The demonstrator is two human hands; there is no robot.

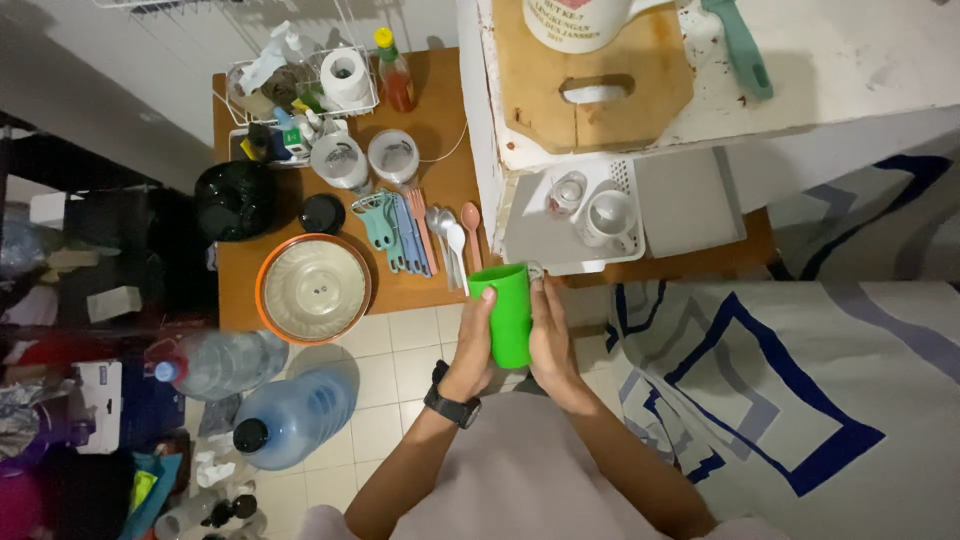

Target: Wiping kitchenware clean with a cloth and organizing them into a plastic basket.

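Observation:
A bright green plastic cup (510, 310) is held upright between both my hands at the middle of the view. My left hand (472, 338), with a black watch on its wrist, wraps the cup's left side. My right hand (553, 340) presses flat against the cup's right side. The cup hangs just in front of the low wooden table (440, 150), close to a white dish tray (560, 235) holding a white mug (610, 215) and a clear glass (566, 192).
On the table lie spoons (455, 240), blue-green utensils (392, 230), an orange-rimmed bowl (314, 288), two clear cups (365, 160), a black bowl (235, 198) and a wire basket (300, 85). Large water bottles (290, 410) stand on the tiled floor. A cutting board (590, 75) sits on the white counter.

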